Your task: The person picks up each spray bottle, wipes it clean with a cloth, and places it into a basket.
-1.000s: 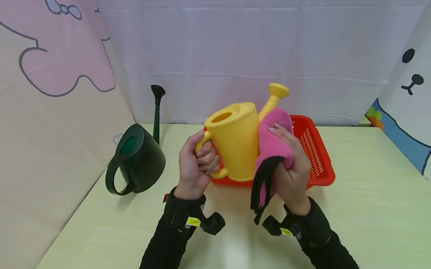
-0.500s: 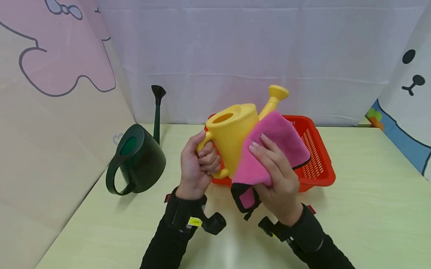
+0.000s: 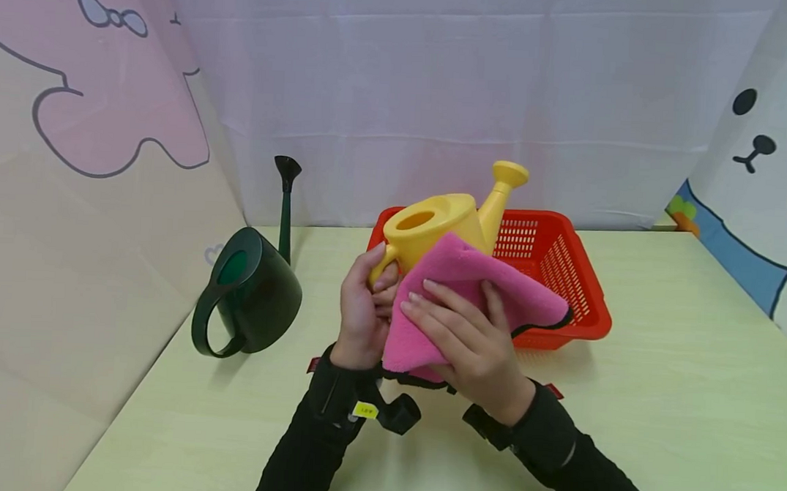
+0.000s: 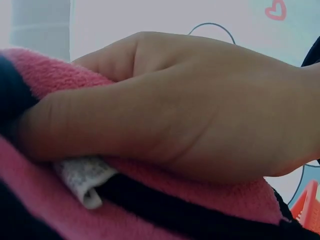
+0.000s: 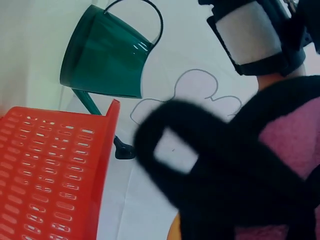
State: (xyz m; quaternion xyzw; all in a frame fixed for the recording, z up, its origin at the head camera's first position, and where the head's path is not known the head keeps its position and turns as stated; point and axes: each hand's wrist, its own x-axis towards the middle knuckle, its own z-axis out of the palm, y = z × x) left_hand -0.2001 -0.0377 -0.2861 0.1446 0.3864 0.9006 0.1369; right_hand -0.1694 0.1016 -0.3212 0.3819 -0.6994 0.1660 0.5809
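My left hand [image 3: 362, 314] grips the handle of a yellow watering can [image 3: 450, 224], which is held up in front of the red basket. The spout points up and to the right. Over the can's near side lies a pink cloth [image 3: 446, 259] with black edging, hiding most of its lower body. My right hand [image 3: 471, 351] holds this cloth against the can, its fingers spread across the front. In the left wrist view, the right thumb lies over a cloth fold beside a small white tag [image 4: 85, 177]. Dark edging and a loop fill much of the right wrist view.
Behind the can, a red perforated basket [image 3: 595, 313] rests on the pale table [image 3: 677, 404]. A dark green watering can [image 3: 265, 306] stands at the left, its spout toward the back wall. Printed curtains [image 3: 401, 77] enclose the table.
The right hand has swept the cloth from the can's right side leftward and down across its front. The yellow can has tipped and lowered slightly, and the left hand has shifted a little right.
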